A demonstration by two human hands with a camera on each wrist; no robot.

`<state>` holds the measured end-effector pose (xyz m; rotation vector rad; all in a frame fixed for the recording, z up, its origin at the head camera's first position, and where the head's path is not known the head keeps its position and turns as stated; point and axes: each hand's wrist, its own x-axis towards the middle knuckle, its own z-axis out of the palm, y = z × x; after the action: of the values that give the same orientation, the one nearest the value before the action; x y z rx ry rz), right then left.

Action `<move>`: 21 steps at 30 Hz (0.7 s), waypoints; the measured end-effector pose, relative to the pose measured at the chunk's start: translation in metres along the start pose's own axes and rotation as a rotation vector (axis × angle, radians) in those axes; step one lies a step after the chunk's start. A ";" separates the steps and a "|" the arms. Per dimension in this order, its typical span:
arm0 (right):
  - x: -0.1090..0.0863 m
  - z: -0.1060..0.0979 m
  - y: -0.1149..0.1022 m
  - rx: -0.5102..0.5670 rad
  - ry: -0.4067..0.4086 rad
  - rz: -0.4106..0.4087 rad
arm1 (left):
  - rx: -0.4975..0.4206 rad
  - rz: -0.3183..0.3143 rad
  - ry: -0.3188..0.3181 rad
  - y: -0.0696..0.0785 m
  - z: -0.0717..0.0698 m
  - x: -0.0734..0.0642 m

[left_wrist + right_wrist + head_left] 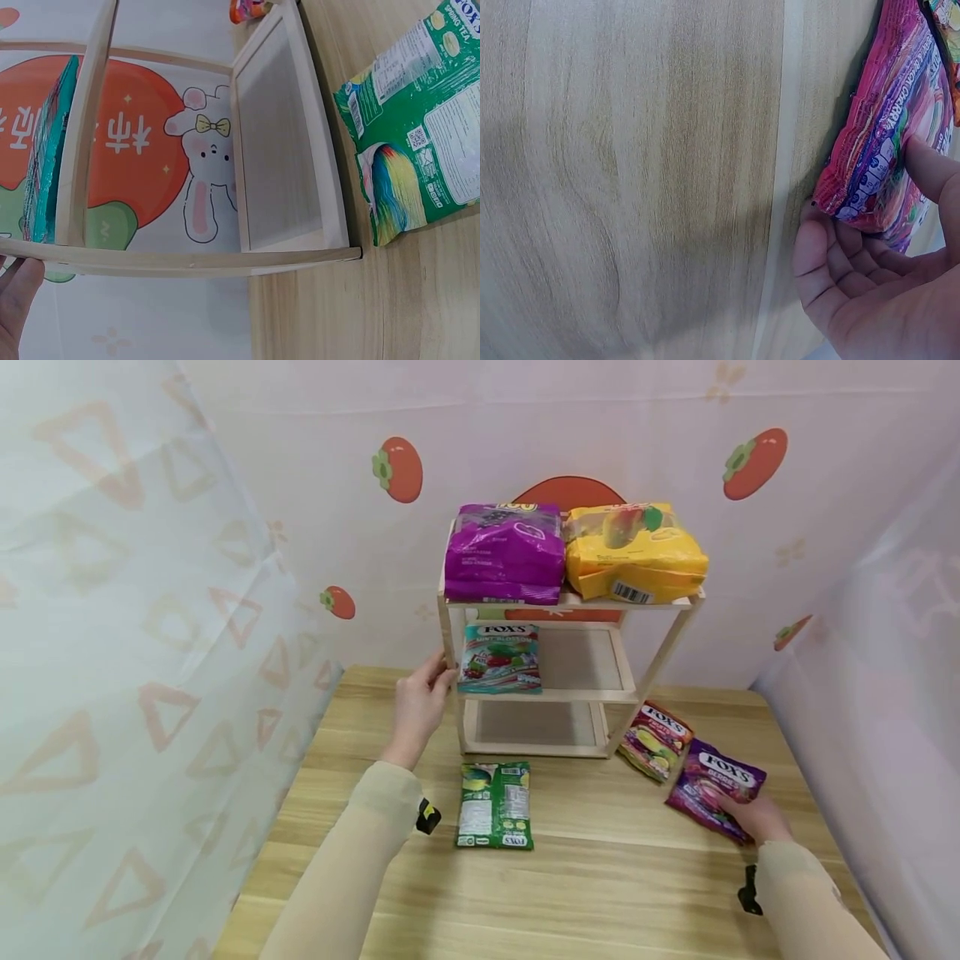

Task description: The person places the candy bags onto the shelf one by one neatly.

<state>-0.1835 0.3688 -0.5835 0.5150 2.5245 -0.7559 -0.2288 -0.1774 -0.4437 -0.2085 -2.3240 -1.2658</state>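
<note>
A small wooden shelf rack [551, 696] stands on the table against the back wall. My left hand [422, 700] grips its left post, near the middle tier; only part of that hand shows in the left wrist view. On that tier a teal FOX'S candy bag [500, 658] leans upright. My right hand [756, 818] holds a purple FOX'S berries candy bag [712, 777] by its near right end, thumb on top and fingers beneath. Beside it, a red-orange FOX'S fruits candy bag [655, 742] lies against the rack's right foot.
A large purple bag [505, 556] and a yellow bag [634, 556] sit on the rack's top tier. A green FOX'S candy bag [495, 806] lies back side up on the table [600, 877], in front of the rack. Printed cloth walls surround the table.
</note>
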 end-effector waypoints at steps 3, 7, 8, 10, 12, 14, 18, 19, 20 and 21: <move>-0.001 0.001 0.000 -0.015 0.022 0.038 | -0.001 -0.002 -0.003 0.000 0.001 0.001; -0.001 0.002 -0.001 -0.030 0.051 0.076 | -0.009 0.002 0.005 0.000 0.002 0.001; -0.001 0.003 -0.002 -0.026 0.053 0.084 | -0.010 0.002 0.006 0.000 0.003 0.001; -0.001 0.003 -0.002 -0.021 0.051 0.093 | -0.011 0.004 0.007 -0.001 0.003 0.001; -0.001 0.003 -0.002 -0.012 0.047 0.094 | -0.008 0.005 0.007 -0.001 0.003 0.001; -0.001 0.003 -0.003 0.000 0.046 0.096 | -0.005 0.009 0.008 -0.001 0.002 0.001; -0.001 0.004 -0.004 0.028 0.050 0.092 | -0.003 0.014 0.013 -0.001 0.002 0.000; 0.000 0.004 -0.004 0.034 0.052 0.091 | -0.002 0.014 0.013 -0.001 0.002 0.000; 0.001 0.004 -0.005 0.042 0.053 0.092 | 0.000 0.015 0.014 -0.001 0.002 0.000; 0.001 0.005 -0.005 0.047 0.054 0.093 | 0.002 0.014 0.014 -0.002 0.001 0.000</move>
<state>-0.1853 0.3624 -0.5853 0.6729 2.5178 -0.7776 -0.2302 -0.1772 -0.4456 -0.2140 -2.3081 -1.2541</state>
